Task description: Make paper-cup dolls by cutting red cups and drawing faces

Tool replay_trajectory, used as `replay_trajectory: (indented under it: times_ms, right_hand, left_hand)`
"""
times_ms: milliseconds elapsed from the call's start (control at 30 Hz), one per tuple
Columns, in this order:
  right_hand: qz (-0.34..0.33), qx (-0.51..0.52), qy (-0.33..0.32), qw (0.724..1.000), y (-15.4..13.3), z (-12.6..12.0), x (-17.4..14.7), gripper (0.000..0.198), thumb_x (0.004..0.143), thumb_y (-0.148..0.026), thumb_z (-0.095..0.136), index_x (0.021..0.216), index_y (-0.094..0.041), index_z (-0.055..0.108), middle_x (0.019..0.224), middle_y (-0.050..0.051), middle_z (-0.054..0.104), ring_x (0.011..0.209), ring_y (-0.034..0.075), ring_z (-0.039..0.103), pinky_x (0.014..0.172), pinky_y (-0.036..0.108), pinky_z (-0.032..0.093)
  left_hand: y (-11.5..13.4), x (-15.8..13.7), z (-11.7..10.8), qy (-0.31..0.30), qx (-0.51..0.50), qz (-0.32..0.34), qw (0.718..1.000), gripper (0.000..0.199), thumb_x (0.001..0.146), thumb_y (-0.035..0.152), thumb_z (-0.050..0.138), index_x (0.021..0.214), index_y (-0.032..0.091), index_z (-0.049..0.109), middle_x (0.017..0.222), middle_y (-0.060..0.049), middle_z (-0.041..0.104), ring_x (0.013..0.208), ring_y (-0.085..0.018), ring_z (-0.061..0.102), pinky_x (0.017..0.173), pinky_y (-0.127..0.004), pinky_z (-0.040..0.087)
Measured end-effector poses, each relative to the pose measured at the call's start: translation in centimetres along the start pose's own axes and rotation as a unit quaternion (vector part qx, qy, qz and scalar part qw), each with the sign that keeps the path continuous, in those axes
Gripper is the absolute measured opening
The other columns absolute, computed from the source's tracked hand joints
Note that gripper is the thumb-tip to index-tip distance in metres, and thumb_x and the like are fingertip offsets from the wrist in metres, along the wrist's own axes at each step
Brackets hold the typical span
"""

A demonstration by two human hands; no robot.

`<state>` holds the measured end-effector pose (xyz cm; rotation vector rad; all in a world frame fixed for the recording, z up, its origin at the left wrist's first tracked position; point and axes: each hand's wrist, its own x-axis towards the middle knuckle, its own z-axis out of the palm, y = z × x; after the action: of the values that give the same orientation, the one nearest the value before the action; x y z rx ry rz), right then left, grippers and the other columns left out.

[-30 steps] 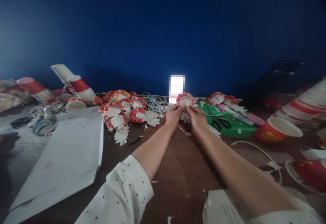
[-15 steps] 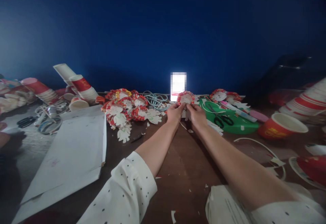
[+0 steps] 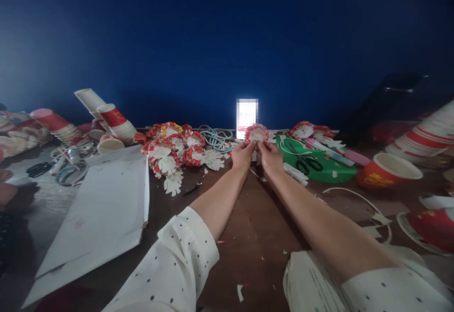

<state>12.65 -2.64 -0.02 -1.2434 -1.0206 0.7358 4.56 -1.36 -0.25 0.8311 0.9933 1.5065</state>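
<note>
Both my hands meet over the table, holding one paper-cup doll (image 3: 257, 133), a white round face with a frilled red-and-white rim. My left hand (image 3: 242, 155) pinches its lower left edge. Opposite it, my right hand (image 3: 271, 158) grips the lower right edge, thumbs nearly touching. Fingers hide most of the doll's lower part. A glowing phone (image 3: 246, 119) stands upright right behind it. To the left lies a heap of similar paper-cup dolls (image 3: 166, 153) with white cut-out bodies. Black-handled scissors (image 3: 309, 164) rest on a green sheet (image 3: 333, 174) to the right.
A white board (image 3: 95, 212) covers the left of the table. Stacked paper cups (image 3: 118, 123) lean behind it. On the right are a red paper cup (image 3: 390, 172), a larger cup stack (image 3: 422, 134) and a white cord (image 3: 369, 202). Light-blue cord (image 3: 216, 139) lies coiled near the blue wall.
The view has shifted slightly, so right-hand objects sit a little further left. Both hands keep hold of the doll, nearly in the same place.
</note>
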Motion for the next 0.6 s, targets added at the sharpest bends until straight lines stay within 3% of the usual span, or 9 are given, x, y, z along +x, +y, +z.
replay_trajectory:
  times_ms: [200,400,600]
  right_hand:
    - [0.035,0.066,0.011,0.997,-0.4,0.2,-0.3,0.032,0.067,-0.05,0.066,0.076,-0.019,0.065,0.072,0.0,0.067,0.069,0.017,0.059,0.064,0.029,0.046]
    - [0.095,0.193,-0.006,0.976,-0.7,0.3,-0.3,0.033,0.056,-0.033,0.072,0.085,-0.019,0.064,0.076,-0.001,0.069,0.073,0.017,0.063,0.066,0.028,0.049]
    - [0.102,0.197,-0.009,0.975,-0.6,0.1,-0.2,0.032,0.057,-0.027,0.07,0.088,-0.02,0.064,0.074,-0.003,0.069,0.071,0.016,0.065,0.066,0.028,0.05]
  left_hand:
    - [0.3,0.1,-0.3,-0.01,-0.007,0.0,1.0,0.027,0.062,0.038,0.075,0.071,0.014,0.065,0.054,0.003,0.057,0.049,-0.008,0.047,0.052,-0.022,0.038]
    - [0.4,0.7,-0.8,-0.023,-0.052,-0.016,0.998,0.027,0.061,0.036,0.076,0.073,0.014,0.066,0.057,0.001,0.06,0.05,-0.01,0.053,0.057,-0.025,0.043]
    - [0.2,1.1,-0.9,-0.03,-0.073,-0.031,0.996,0.024,0.061,0.033,0.075,0.071,0.014,0.064,0.057,0.0,0.061,0.05,-0.011,0.054,0.057,-0.026,0.044]
